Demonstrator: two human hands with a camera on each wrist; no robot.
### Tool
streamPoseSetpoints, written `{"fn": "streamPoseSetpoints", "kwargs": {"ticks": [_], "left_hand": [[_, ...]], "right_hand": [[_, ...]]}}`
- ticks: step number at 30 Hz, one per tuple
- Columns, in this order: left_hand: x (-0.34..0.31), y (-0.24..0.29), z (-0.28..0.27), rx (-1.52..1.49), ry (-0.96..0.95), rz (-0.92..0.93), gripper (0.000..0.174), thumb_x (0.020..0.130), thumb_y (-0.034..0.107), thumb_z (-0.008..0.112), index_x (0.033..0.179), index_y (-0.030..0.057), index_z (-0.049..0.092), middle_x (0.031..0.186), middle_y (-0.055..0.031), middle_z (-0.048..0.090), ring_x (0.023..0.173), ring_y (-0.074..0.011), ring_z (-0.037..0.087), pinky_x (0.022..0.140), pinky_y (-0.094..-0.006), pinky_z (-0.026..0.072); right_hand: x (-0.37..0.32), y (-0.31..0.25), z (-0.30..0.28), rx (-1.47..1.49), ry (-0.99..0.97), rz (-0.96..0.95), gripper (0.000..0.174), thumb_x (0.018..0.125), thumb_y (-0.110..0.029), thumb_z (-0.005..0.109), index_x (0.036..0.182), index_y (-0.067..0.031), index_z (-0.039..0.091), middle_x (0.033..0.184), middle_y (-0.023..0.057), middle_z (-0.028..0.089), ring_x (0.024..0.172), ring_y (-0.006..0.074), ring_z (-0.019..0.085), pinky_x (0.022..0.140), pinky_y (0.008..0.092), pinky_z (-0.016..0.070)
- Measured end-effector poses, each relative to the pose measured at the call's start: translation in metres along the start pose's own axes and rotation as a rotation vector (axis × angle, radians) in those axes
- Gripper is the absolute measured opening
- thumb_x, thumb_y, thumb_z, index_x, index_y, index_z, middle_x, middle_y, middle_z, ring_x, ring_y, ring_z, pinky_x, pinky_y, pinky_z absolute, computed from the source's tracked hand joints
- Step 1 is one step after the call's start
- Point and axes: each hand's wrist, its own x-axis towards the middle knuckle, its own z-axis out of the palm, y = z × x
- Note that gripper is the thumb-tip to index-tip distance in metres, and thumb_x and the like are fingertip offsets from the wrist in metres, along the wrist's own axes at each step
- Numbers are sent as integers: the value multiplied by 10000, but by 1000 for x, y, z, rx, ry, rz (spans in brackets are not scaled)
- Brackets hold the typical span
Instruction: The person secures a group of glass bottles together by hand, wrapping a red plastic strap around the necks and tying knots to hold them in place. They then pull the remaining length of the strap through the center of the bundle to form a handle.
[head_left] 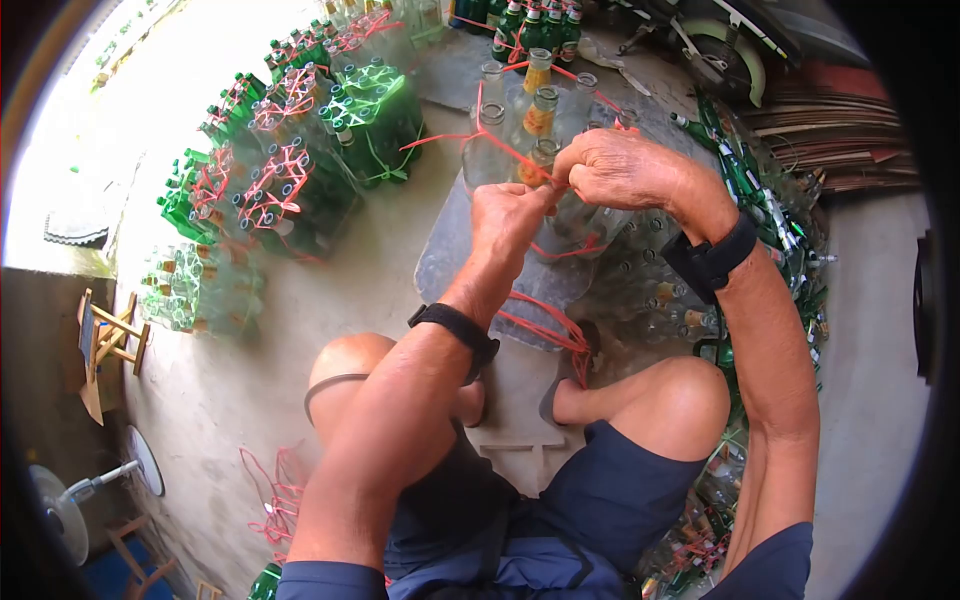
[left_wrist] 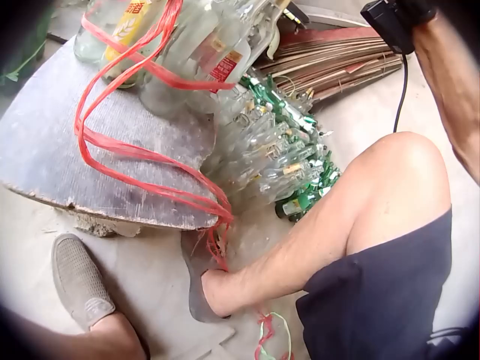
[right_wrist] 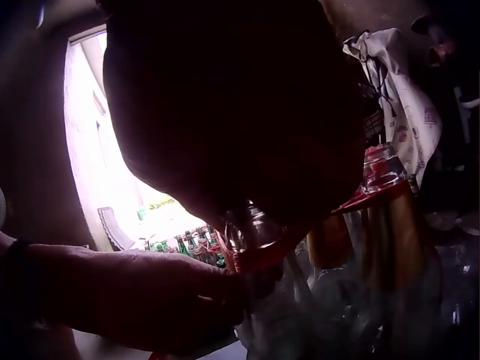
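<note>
Red plastic twine (head_left: pixel 515 152) runs around a group of clear glass bottles (head_left: pixel 489 160), which stand upright on a low grey desk (head_left: pixel 447 245) in front of the person. Several of these bottles carry a yellow-orange label (head_left: pixel 540 122). The left hand (head_left: pixel 506 218) applies a narrow grip: thumb and fingers pinch the twine at the near side of the group. The right hand (head_left: pixel 618 170) is positioned just beside it, fingers curled in a narrow grip on the same twine; the exact contact of its fingertips is hidden. One strand extends to the left of the bottles. Further loops lie across the desk top and hang over its near edge, close to the right foot (left_wrist: pixel 199 289). A black strap (head_left: pixel 455 330) is fitted at each wrist. To the right, a heap of loose bottles (head_left: pixel 745 190), green and clear, lies on the floor near a stack of reddish-brown sheets (head_left: pixel 830 140). To the left, tied bottle bundles (head_left: pixel 375 125) stand upright on the floor. A wheel (head_left: pixel 735 60) is visible beyond the desk, at upper right.
</note>
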Motion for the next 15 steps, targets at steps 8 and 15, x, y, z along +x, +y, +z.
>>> {"fn": "streamPoseSetpoints", "kwargs": {"ticks": [8, 15], "left_hand": [[-1, 0, 9, 24, 32, -22, 420, 826, 420, 816, 792, 5, 758, 688, 11, 597, 592, -110, 486, 526, -330, 366], [2, -7, 17, 53, 27, 45, 430, 845, 398, 777, 760, -21, 732, 661, -4, 591, 603, -110, 492, 529, -336, 373]], "right_hand": [[-8, -2, -1, -215, 109, -92, 283, 830, -151, 494, 959, -41, 721, 931, 237, 723, 895, 445, 692, 806, 535, 550], [-14, -11, -10, -317, 139, -159, 235, 845, -157, 497, 886, -27, 689, 858, 256, 695, 847, 467, 676, 773, 551, 545]]}}
